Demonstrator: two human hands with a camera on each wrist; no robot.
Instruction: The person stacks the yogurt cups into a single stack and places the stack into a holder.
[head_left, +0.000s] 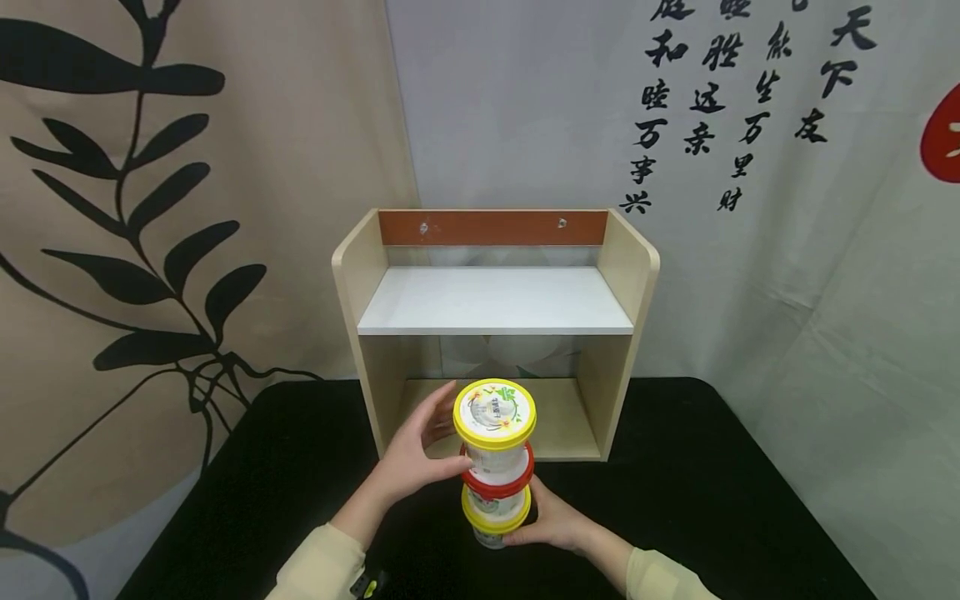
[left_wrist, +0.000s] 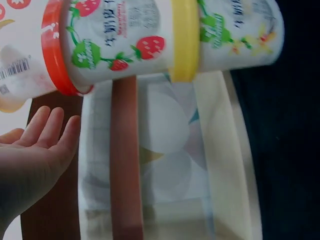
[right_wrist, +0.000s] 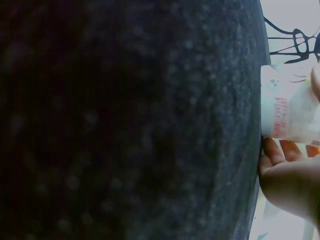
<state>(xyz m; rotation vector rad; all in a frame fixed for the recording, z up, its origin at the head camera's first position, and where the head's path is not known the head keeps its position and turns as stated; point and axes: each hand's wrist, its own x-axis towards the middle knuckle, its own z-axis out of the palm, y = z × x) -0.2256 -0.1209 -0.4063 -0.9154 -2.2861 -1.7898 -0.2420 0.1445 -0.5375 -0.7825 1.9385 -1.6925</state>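
Observation:
Three white printed tubs stand stacked in front of the small shelf in the head view. The top tub [head_left: 495, 413] has a yellow lid, the middle tub [head_left: 498, 485] a red lid, and the bottom tub [head_left: 495, 523] a yellow lid. My left hand [head_left: 411, 454] is spread at the left side of the top tub. The left wrist view shows its fingers [left_wrist: 50, 127] extended, with a gap to the strawberry-printed middle tub [left_wrist: 120, 42]. From the right, my right hand [head_left: 553, 521] holds the bottom tub, thumb in front and fingers behind it.
Behind the stack stands a wooden two-level shelf [head_left: 495, 302] with a white upper board and a brown back strip. It sits on a black-covered table [head_left: 697, 500]. Curtains with a plant print and black writing hang behind.

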